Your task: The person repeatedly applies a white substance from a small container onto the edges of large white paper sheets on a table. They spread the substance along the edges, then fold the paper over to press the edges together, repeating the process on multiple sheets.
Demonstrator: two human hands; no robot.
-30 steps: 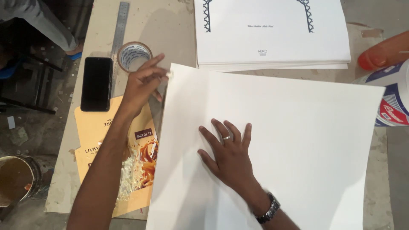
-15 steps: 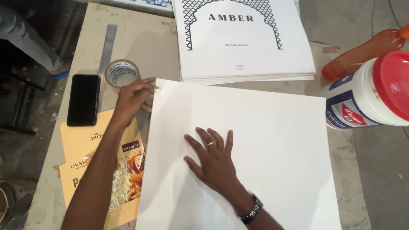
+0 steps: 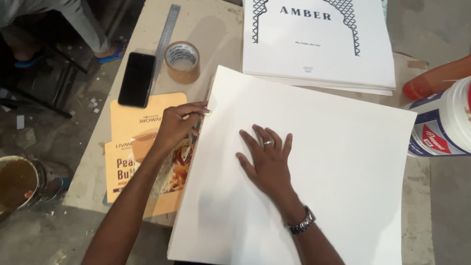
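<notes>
A large blank white sheet [image 3: 343, 162] lies on a wooden board table [image 3: 211, 24], over other sheets of the same size. My right hand [image 3: 265, 159], with a ring and a wristwatch, lies flat with fingers spread near the sheet's middle. My left hand [image 3: 179, 125] pinches the sheet's left edge between thumb and fingers, partway down from the top left corner.
A stack of printed white sheets [image 3: 319, 44] lies behind. A tape roll [image 3: 182, 61], metal ruler [image 3: 167, 34], black phone [image 3: 137, 78] and orange flattened carton [image 3: 142, 147] lie at left. A white glue jar [image 3: 441, 127] and orange bottle [image 3: 434, 78] stand right. A tin [image 3: 17, 181] sits on the floor.
My left hand has slid down the sheet's left edge from the top corner. My right hand stays flat on the sheet. The view shifted across the table.
</notes>
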